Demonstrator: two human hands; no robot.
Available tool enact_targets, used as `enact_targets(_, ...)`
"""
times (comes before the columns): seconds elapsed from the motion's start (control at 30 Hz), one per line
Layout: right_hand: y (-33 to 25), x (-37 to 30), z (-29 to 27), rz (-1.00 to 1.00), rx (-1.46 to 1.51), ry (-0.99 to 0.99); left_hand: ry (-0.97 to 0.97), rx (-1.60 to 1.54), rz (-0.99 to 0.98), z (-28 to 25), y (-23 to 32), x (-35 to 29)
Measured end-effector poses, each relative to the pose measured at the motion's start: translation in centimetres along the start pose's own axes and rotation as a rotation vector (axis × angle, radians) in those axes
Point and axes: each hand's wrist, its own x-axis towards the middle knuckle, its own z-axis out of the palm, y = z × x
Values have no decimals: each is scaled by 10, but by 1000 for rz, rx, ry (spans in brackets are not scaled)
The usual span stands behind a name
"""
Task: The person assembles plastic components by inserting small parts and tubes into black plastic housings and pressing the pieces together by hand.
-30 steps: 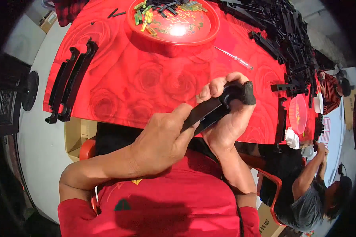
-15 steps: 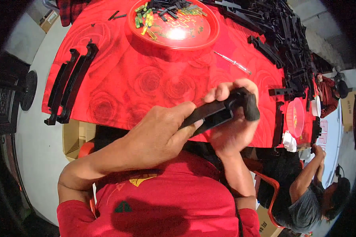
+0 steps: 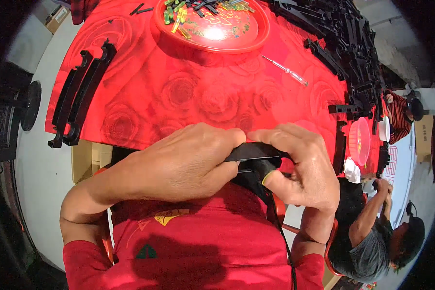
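Note:
A black plastic strip-like part [image 3: 256, 152] lies between my two hands, close in front of my red shirt. My left hand [image 3: 191, 159] is closed round its left end, thumb side toward the middle. My right hand [image 3: 307, 164] curls over the other end, fingers above and thumb below. A black cover with a yellowish edge [image 3: 265, 170] sits on the right thumb. Much of the part is hidden by my fingers. Two long black plastic pieces [image 3: 88, 92] with hooked ends lie side by side at the table's left edge.
On the red rose-patterned tablecloth [image 3: 174, 96] a round red tray [image 3: 212, 47] holds yellow-green and black small pieces. A clear-handled screwdriver [image 3: 292, 73] lies right of it. Black parts [image 3: 333, 36] are heaped far right, beside a pink basket [image 3: 359, 140]. A co-worker [image 3: 379, 241] sits at right.
My right hand has turned over the part, its fingers now on top and the covered thumb swung down and inward. The part has tilted flatter. My view has shifted slightly.

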Motion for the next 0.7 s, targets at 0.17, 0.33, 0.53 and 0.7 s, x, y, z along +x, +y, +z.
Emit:
enact_targets(0.17, -1, 0, -6, 305, 221, -186, -64, 113, -50, 1, 8, 7)
enact_targets(0.33, 13, 0, -2, 319, 376, -235, -134, 144, -134, 0, 12, 12)
enact_targets(0.53, 24, -6, 16, 286, 399, -180, -189, 195, -166, -1, 10, 17)
enact_targets(0.7, 23, -12, 21, 354, 395, -197, -260, 130, -158, -3, -1, 24)
